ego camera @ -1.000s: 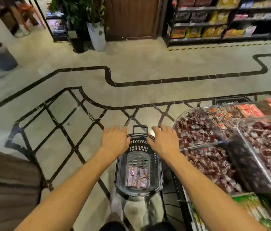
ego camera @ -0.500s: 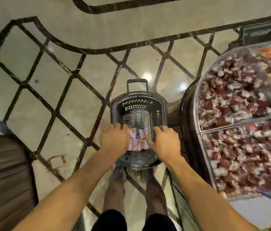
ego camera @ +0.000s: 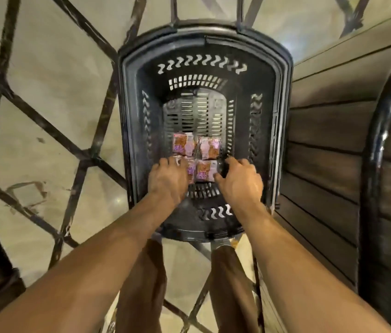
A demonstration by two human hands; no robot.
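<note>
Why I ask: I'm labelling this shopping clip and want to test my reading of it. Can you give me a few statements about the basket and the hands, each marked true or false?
1. The black basket stands on the floor. True.
2. Four snack packets lie in its bottom. True.
3. The left hand grips the basket's handle. False: it is down inside the basket, over the packets.
4. The right hand is outside the basket. False: it is inside too, at the near right packet.
5. Wooden panelling runs along the basket's right side. True.
</note>
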